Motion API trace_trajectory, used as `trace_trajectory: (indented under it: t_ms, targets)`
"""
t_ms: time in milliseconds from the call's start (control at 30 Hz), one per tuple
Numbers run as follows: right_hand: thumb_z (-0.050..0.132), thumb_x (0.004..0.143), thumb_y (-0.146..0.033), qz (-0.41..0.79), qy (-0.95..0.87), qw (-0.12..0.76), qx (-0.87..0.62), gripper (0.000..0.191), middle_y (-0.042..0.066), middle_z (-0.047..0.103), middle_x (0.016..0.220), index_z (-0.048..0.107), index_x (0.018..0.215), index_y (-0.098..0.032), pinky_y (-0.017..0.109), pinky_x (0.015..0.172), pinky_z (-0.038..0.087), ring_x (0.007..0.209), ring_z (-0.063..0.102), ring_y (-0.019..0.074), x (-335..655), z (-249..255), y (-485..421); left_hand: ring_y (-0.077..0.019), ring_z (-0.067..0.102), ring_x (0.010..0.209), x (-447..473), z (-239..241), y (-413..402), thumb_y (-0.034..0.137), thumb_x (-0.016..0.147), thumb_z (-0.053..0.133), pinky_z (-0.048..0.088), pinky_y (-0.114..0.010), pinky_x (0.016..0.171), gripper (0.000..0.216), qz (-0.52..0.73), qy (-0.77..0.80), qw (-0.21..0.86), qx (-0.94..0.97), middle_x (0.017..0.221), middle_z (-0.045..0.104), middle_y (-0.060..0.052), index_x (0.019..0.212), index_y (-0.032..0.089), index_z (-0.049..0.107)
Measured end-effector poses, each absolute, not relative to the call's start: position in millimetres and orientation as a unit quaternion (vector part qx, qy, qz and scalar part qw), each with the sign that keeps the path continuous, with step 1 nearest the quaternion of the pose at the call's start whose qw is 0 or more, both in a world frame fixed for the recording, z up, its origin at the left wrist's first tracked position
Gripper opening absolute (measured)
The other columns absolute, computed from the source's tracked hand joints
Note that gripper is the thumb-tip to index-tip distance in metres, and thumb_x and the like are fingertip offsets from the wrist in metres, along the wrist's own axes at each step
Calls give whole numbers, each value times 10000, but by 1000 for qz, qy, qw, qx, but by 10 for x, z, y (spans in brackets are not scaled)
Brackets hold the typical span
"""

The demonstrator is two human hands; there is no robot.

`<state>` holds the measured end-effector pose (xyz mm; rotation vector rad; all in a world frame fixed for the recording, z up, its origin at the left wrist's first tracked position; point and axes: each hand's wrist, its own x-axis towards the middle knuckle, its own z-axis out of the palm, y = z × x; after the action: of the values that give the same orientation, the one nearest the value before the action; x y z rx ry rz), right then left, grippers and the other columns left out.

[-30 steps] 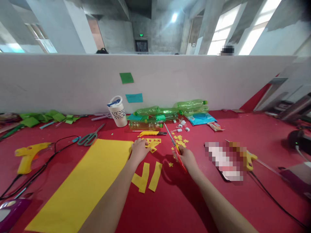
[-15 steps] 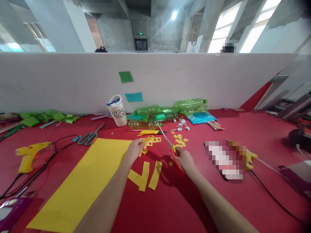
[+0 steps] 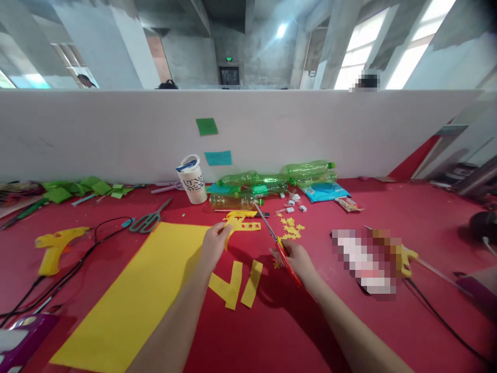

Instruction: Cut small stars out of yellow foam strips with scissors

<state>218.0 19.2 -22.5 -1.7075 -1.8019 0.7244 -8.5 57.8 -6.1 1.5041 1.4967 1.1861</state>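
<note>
My left hand [image 3: 214, 244] pinches a small strip of yellow paper [image 3: 231, 228] between thumb and fingers. In my right hand [image 3: 300, 259] are red-handled scissors [image 3: 288, 264], their blades pointing up and away to the left, nearly together. A pile of small yellow paper stars [image 3: 291, 228] lies just beyond the right hand, and one star [image 3: 277, 264] lies by its fingers. A strip with star-shaped holes [image 3: 251, 226] rests beside the held paper. Nearer to me are several plain yellow strips [image 3: 251, 285]. A big yellow sheet [image 3: 135, 290] lies under my left forearm.
Green plastic bottles [image 3: 308, 168], a white cup [image 3: 194, 186] and a yellow cutter knife [image 3: 241, 214] stand or lie toward the partition [image 3: 135, 134]. Grey scissors [image 3: 149, 220] and a yellow glue gun [image 3: 54, 248] lie left; another glue gun [image 3: 406, 260] lies right.
The whole view has shifted slightly right and down. The held paper strip now hangs lower from my left hand. My right hand still grips the scissors.
</note>
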Motion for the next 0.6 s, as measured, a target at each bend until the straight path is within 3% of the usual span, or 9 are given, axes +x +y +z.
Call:
trace_trajectory:
  t_ms: [67,133,433,600]
  targets:
    - [486,742,-437,306,-693,266,-596,317,-65,329,512,391,579,-182,185,435,214,462,304,77,2156,-196,136,-131,500,567,-39,-71,464,461,721,498,390,-238,532,289,494,532,495,477,619,539,-2,744,176,535]
    - [486,757,-436,339,-720,251,-551,306,-64,346,534,392,611,-184,182,442,228,474,326,78,2130,-149,67,-94,445,477,1,-91,370,457,697,529,326,-196,444,280,521,511,550,405,561,513,27,742,182,499]
    - [458,765,-522,315,-759,92,-562,354,-33,453,548,404,637,-196,195,432,223,477,400,107,2051,108,-120,-46,364,406,32,-112,260,375,730,514,231,-168,380,200,609,481,530,342,573,493,49,689,187,459]
    - [462,767,-524,392,-744,114,-529,357,-34,445,574,414,647,-191,197,458,266,506,397,106,2021,120,-147,-70,458,522,73,-80,230,353,721,547,280,-159,410,193,604,460,535,370,618,478,30,685,176,480]
